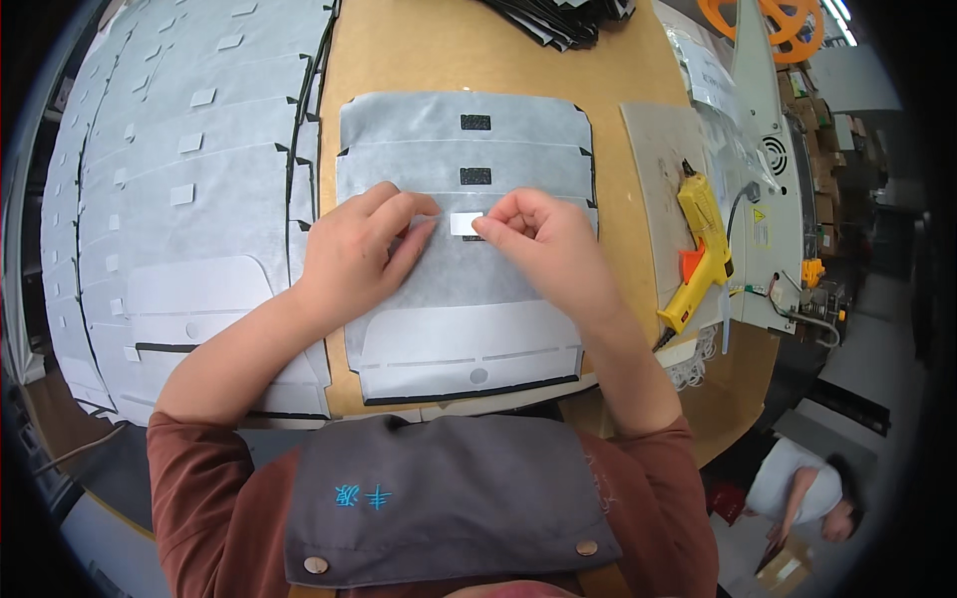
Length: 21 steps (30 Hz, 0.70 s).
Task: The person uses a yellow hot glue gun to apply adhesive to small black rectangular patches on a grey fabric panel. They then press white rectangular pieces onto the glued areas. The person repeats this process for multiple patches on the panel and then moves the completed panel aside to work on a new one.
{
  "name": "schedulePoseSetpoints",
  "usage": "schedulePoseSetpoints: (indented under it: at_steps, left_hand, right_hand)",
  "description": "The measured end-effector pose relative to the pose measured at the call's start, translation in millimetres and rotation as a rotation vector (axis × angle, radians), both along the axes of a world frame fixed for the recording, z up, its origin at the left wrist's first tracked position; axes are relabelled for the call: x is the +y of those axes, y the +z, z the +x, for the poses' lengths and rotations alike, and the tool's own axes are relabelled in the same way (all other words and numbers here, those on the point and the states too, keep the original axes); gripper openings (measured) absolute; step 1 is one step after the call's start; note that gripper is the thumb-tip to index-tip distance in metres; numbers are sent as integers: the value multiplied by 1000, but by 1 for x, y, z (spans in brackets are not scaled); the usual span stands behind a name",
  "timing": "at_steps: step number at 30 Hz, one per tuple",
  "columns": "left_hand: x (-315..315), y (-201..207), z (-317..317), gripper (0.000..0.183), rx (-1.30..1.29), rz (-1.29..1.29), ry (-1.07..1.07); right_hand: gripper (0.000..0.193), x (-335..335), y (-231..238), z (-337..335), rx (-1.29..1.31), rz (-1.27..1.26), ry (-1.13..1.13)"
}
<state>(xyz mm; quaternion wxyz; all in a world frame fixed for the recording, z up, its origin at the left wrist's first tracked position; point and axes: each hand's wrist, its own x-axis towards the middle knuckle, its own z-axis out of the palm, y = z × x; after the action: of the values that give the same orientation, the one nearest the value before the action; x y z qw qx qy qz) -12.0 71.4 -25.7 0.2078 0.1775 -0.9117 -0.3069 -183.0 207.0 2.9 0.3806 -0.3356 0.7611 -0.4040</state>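
A grey fabric panel with black-bound edges lies flat in front of me. Black rough patches, an upper one and a middle one, sit in a column on it. My right hand pinches a small white rectangular piece by its right end, between thumb and index finger. Below that piece the edge of another black patch shows; the rest of it is covered. My left hand rests on the panel just left of the white piece, its curled thumb and index finger apart with nothing visible between them.
Similar grey panels with white pieces cover the left side of the brown table. A dark stack lies at the back. On the right are a yellow glue gun and a pale machine. Beyond, a person bends near a box.
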Motion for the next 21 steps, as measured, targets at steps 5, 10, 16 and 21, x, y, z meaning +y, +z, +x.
schedulePoseSetpoints:
  at_steps: [5, 10, 16, 21]
  left_hand:
    - [0, 0, 0, 22, 45, -96, -75]
    - [-2, -6, 1, 29, 92, -164, -135]
    - [-1, -6, 0, 36, 69, -208, -166]
    - [1, -7, 1, 38, 6, -269, -182]
  right_hand:
    - [22, -1, -9, -3, 55, 78, 23]
    - [22, 3, -9, -5, 66, 73, 23]
    - [22, 4, -7, -6, 74, 100, 18]
    - [22, 5, -8, -8, 102, 94, 40]
